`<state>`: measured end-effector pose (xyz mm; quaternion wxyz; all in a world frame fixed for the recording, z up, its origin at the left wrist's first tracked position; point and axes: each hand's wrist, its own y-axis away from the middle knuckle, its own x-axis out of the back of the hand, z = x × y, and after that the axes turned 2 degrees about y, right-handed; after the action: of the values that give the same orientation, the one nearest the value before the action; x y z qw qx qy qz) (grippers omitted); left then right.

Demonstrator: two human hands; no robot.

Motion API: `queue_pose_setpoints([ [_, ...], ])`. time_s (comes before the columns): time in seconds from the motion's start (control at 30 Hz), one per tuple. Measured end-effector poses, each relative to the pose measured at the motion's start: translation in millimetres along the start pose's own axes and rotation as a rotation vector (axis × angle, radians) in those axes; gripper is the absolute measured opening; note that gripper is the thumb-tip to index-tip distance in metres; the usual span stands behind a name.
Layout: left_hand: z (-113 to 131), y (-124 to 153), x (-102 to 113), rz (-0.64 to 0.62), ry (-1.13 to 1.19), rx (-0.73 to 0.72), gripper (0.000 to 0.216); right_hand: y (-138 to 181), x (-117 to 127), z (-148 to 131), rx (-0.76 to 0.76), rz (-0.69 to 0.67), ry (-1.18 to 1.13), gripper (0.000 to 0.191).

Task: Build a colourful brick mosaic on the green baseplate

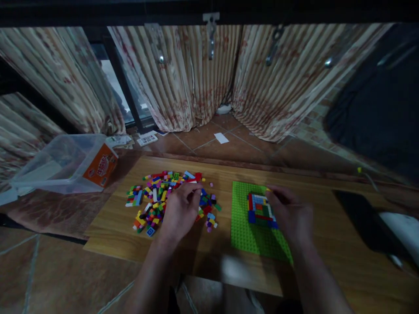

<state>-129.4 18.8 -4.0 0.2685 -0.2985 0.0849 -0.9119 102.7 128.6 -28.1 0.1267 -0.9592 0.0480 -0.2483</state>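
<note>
One green baseplate [248,235] on the table [111,218]; one loose brick pile [157,200] left; left hand [180,209] curled over bricks; right hand [290,213] half-closed beside the brick mosaic [260,209]; grip unclear; plastic tub [62,163] far left.

I see the brick pile [170,198] mixed red, yellow, blue, green, white and purple. Baseplate [244,235] is bright green; the build on it [261,210] has red, blue, white and green rows. Board [209,253] is light wood grain. Curtains [183,78] are beige-striped with reddish blotches. Clear tub [62,163] carries an orange label.
</note>
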Motion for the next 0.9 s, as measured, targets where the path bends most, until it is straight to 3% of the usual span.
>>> queue_pose_setpoints([
  [0.17, 4.2, 4.2, -18.7, -0.137, -0.035, -0.077, 0.019, -8.1, 23.8, 14.8, -0.024, -0.079, 0.28, 0.029],
  [0.4, 3.0, 6.4, -27.3, -0.203, -0.115, -0.086, 0.021, -2.3, 26.0, 18.8, 0.065, -0.13, 0.453, 0.026],
  [0.9, 2.9, 5.6, -26.4, -0.21, -0.107, -0.067, 0.02, -4.7, 19.6, 19.0, 0.027, -0.169, 0.406, 0.017],
])
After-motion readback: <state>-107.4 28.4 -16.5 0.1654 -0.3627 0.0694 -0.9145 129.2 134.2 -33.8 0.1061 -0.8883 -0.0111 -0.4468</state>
